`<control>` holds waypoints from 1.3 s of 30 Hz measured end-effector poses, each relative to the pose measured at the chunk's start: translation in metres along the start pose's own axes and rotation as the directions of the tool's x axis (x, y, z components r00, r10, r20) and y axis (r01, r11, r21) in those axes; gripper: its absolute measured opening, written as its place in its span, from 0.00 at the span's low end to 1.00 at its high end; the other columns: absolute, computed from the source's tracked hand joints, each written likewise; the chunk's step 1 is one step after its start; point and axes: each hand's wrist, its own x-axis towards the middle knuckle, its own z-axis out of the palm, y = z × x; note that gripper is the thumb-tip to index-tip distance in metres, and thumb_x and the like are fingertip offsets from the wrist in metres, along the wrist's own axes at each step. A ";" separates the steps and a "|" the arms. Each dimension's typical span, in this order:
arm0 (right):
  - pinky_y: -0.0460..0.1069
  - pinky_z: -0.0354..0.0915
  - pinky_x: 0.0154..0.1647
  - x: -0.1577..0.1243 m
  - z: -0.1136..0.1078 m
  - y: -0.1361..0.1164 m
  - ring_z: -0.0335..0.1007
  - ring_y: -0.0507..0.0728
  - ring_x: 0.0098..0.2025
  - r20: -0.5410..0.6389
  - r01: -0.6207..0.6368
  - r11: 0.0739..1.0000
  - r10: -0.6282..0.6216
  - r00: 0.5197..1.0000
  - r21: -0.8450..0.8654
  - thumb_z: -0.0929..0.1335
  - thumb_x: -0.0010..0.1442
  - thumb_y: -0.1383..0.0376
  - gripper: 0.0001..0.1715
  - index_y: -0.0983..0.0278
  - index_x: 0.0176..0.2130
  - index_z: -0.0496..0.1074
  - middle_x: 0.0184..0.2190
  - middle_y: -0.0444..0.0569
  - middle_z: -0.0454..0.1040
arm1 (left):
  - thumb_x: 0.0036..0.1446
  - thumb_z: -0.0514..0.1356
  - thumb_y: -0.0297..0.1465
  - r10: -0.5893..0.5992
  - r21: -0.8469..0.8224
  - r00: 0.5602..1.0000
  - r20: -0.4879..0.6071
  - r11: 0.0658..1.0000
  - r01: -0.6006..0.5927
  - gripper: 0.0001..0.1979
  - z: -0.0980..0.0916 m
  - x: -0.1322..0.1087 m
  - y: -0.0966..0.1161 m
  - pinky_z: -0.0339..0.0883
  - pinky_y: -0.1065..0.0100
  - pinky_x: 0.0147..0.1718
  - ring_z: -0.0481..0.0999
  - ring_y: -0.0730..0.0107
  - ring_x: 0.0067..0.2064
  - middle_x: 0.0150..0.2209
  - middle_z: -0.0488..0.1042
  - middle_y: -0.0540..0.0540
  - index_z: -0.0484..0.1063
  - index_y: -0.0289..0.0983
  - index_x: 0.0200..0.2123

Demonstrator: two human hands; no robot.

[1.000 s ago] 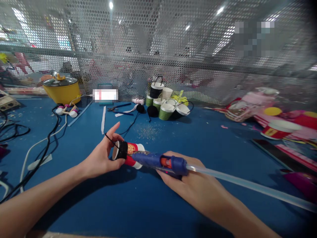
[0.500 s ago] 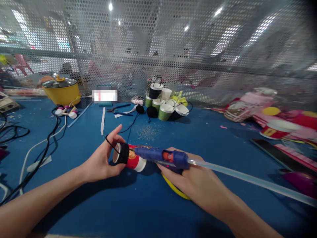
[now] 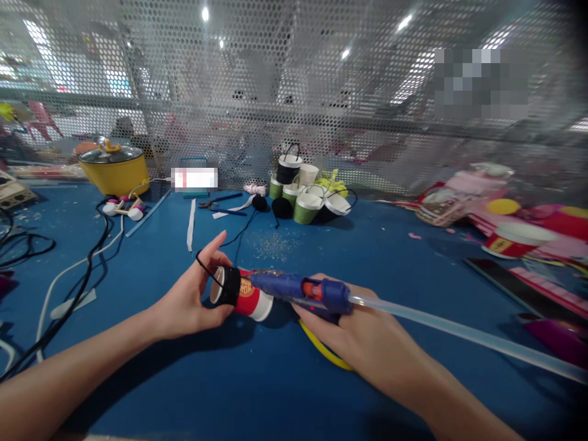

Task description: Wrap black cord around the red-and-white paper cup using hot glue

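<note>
Several handled cups (image 3: pixel 307 207) beyond glue gun (image 3: pixel 287 285)

A yellow pot (image 3: pixel 114 169) is set far left of the cluster of small cups (image 3: pixel 307 190); cables (image 3: pixel 87 269) are laid below the pot on the tabletop (image 3: pixel 376 257).

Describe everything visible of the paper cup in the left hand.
The paper cup is red with a gold emblem, a white base and a black band around its mouth. It lies sideways, mouth toward the left hand, which grips it. The glue gun, held by the right hand, touches it near the band with its nozzle.
</note>
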 end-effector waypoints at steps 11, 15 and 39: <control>0.47 0.61 0.23 -0.004 0.005 -0.007 0.65 0.53 0.22 -0.036 -0.030 1.000 0.030 0.999 0.000 0.64 0.54 0.65 0.04 0.60 0.28 0.67 0.22 0.44 0.72 | 0.44 0.62 0.20 -0.065 -0.106 0.996 -0.056 0.993 0.059 0.48 -0.002 0.002 -0.005 0.60 0.65 0.41 0.66 0.70 0.41 0.43 0.61 0.50 0.40 0.51 0.62; 0.46 0.60 0.22 -0.006 0.007 -0.007 0.66 0.53 0.24 -0.027 -0.013 1.000 0.014 1.000 0.024 0.64 0.54 0.66 0.05 0.60 0.26 0.66 0.21 0.42 0.70 | 0.44 0.63 0.20 -0.077 -0.100 0.996 -0.048 0.992 0.071 0.49 -0.003 0.001 -0.007 0.60 0.66 0.43 0.65 0.70 0.42 0.43 0.60 0.50 0.40 0.51 0.63; 0.50 0.63 0.27 0.005 -0.004 -0.004 0.66 0.55 0.24 -0.069 0.053 0.998 -0.054 0.996 -0.015 0.62 0.56 0.64 0.09 0.59 0.26 0.68 0.23 0.47 0.72 | 0.46 0.60 0.20 0.035 -0.013 0.998 0.045 0.999 -0.035 0.46 0.001 -0.001 0.001 0.59 0.64 0.42 0.63 0.66 0.45 0.45 0.58 0.48 0.41 0.52 0.62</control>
